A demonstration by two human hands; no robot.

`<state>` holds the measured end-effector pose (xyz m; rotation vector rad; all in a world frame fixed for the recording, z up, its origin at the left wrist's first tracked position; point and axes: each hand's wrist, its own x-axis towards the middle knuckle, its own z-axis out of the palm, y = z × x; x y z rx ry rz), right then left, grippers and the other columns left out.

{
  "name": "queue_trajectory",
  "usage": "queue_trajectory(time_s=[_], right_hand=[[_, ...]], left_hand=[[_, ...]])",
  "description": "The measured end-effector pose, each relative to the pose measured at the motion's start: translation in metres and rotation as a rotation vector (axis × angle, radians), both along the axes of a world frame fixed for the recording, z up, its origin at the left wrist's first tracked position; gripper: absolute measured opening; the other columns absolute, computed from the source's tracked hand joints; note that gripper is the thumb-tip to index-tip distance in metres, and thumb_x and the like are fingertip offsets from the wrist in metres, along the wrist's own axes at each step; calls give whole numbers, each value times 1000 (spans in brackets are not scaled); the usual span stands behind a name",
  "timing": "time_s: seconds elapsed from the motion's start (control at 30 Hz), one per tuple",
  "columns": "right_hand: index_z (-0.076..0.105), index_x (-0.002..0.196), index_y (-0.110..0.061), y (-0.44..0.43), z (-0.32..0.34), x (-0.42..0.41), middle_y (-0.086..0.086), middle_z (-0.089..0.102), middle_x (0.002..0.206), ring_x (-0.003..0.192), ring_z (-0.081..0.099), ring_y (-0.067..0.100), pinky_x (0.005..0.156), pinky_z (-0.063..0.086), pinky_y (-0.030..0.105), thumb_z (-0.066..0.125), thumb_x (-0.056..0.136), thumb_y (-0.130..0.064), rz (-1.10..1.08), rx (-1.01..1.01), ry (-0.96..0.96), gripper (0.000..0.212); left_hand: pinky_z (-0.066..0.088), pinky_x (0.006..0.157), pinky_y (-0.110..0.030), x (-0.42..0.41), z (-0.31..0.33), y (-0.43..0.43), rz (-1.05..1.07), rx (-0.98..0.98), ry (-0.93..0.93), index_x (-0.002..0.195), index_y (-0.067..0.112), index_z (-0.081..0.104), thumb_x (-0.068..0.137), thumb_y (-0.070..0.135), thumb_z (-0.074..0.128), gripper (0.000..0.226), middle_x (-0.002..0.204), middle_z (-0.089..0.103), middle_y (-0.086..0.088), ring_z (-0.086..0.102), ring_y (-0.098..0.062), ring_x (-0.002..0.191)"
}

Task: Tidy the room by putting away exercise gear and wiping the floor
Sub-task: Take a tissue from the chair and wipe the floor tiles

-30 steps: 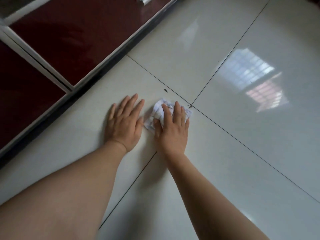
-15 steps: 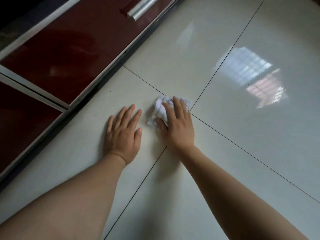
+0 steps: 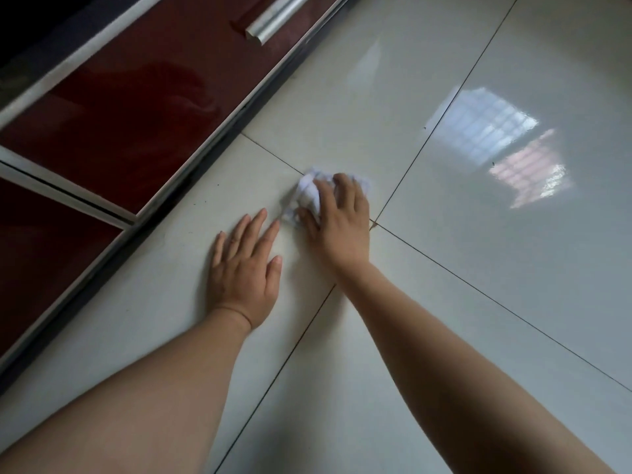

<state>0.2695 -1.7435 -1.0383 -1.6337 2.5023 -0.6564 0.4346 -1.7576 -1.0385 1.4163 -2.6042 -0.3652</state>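
Pressing down on a crumpled white cloth (image 3: 309,195), the right hand (image 3: 337,230) has its fingers curled over the top of the wad and its thumb tucked against the near side, so the cloth is gripped and held against the floor (image 3: 496,302). The cloth lies over a dark grout line (image 3: 270,152) of the pale, glossy tiles, just short of the point where four tiles meet, and parts of it show beyond the fingertips and beside the thumb. The left hand (image 3: 244,268) rests flat on the tile just to the left, palm down, fingers straight and slightly spread, holding nothing; its forefinger tip comes near the cloth's edge (whether it touches is hard to tell). Both bare forearms reach in from the bottom of the view. Along the left runs a low cabinet (image 3: 119,114) with dark red shiny fronts framed in pale trim, and a silver handle (image 3: 277,15) sits on the upper front. A few small dark specks dot the tile near the cabinet's foot. On the tiles to the right, a bright window reflection (image 3: 492,131) shows a grid of panes.
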Motion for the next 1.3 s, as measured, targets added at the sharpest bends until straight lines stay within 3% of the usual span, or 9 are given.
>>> queue_trajectory(time_s=[0.13,0.27,0.43,0.6,0.8,0.9,1.03,1.3], right_hand=[[50,129,-16,46,-3,-4,14,39,142,135,30,33,110,23,45,40,88,-49,-77,14,-17,54],[43,135,-18,22,3,-28,12,28,149,138,20,34,111,12,49,42,91,-47,-192,111,-11,52],[54,127,-21,-9,3,-32,12,49,131,119,42,37,100,31,45,51,87,-40,-36,-17,24,45],[60,116,-19,29,1,-14,7,52,124,116,43,30,96,32,38,51,89,-39,108,-97,-12,35],[46,132,-23,-25,7,-66,4,40,138,128,33,26,103,22,37,50,88,-42,-246,58,-44,48],[50,128,-21,-39,9,-65,4,43,137,124,36,29,102,23,40,50,87,-41,-234,89,-7,45],[60,115,-19,9,8,-22,6,53,124,114,45,30,94,36,42,51,86,-43,-38,1,-8,38],[49,121,-27,142,-2,75,1,44,131,128,33,27,108,22,40,45,88,-45,-155,50,-49,38]], left_hand=[[19,110,-44,-1,1,-1,-9,10,-2,139,25,40,84,38,32,57,151,33,0,26,-17,138],[17,111,-44,0,1,0,-4,21,-10,140,26,39,85,39,31,57,151,32,1,25,-17,139],[18,110,-43,0,1,0,-6,14,-9,140,25,40,85,39,30,57,151,33,1,26,-17,138],[17,110,-43,0,2,0,-8,20,-21,140,25,39,85,39,30,57,151,32,1,26,-18,139],[16,111,-43,1,2,-1,-20,30,-32,140,26,38,85,39,30,57,152,31,1,23,-17,139],[17,111,-46,1,2,-1,-32,50,-32,141,25,36,85,40,28,58,152,30,0,23,-19,140],[18,110,-46,0,2,-1,-24,52,-15,140,24,40,85,40,28,59,151,32,-1,27,-21,138],[19,109,-48,1,3,0,-30,31,18,138,21,42,83,40,30,60,151,33,-3,29,-23,138]])
